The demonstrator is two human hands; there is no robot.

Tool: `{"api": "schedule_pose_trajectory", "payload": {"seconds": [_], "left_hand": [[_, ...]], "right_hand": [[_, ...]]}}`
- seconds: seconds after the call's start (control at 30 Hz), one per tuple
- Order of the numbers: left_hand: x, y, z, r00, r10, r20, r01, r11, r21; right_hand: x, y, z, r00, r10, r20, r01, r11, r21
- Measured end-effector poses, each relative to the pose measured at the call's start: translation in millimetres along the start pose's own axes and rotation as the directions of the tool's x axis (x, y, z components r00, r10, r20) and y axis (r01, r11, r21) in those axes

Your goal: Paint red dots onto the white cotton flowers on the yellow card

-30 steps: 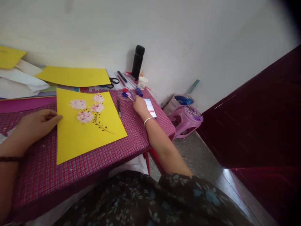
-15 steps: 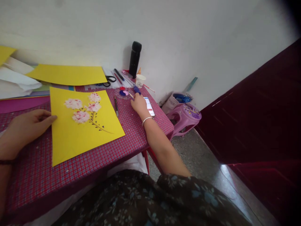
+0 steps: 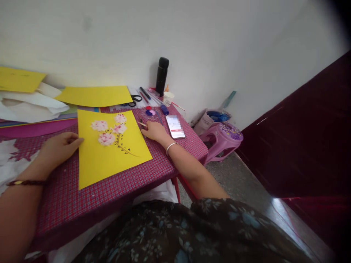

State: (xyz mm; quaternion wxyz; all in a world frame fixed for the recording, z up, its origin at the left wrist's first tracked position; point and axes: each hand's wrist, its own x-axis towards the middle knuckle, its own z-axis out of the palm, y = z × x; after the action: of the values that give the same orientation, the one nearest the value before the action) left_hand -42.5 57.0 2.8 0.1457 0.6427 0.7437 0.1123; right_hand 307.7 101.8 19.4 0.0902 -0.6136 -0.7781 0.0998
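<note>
A yellow paper sheet [image 3: 109,166] lies on the checked tablecloth, bearing pink-and-white blossoms on a brown stem with small dark leaves. At its left edge is my left hand [image 3: 60,148], thumb and curled fingers closed on the paper's border. My right hand [image 3: 156,131] is closed on a thin pale stick [image 3: 142,124] just past the sheet's right edge; the stick's exact kind does not show. Behind that hand sits a clear paint palette [image 3: 150,112] with red, dark blue and pink paint. A lit phone [image 3: 175,127] lies right of the hand.
Black scissors [image 3: 135,99], pens [image 3: 144,93], a paper cup [image 3: 168,98] and a black flask [image 3: 162,75] stand or lie at the back. More yellow paper [image 3: 95,95] and white scraps [image 3: 33,104] are left. A pink stool [image 3: 223,140] stands beyond the table's right end.
My right hand has moved from the palette and phone toward the sheet's right edge, uncovering the phone. My left hand stays at the paper's left edge. The view has shifted slightly left.
</note>
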Motion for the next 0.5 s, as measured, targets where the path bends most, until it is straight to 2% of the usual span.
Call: {"api": "schedule_pose_trajectory", "payload": {"seconds": [0.33, 0.4, 0.5], "left_hand": [[-3, 6, -4.0, 0.999, -0.02, 0.04, 0.016, 0.996, 0.09], [-5, 7, -5.7, 0.998, -0.012, 0.068, 0.005, 0.996, 0.093], [-6, 7, -6.0, 0.996, 0.007, 0.092, -0.013, 0.997, 0.073]], "right_hand": [[-2, 5, -2, 1.0, -0.016, 0.023, 0.017, 1.0, -0.015], [-1, 12, -7, 0.999, 0.012, -0.031, -0.013, 1.0, -0.006], [6, 38, -26, 0.975, 0.133, -0.181, -0.127, 0.991, 0.044]]}}
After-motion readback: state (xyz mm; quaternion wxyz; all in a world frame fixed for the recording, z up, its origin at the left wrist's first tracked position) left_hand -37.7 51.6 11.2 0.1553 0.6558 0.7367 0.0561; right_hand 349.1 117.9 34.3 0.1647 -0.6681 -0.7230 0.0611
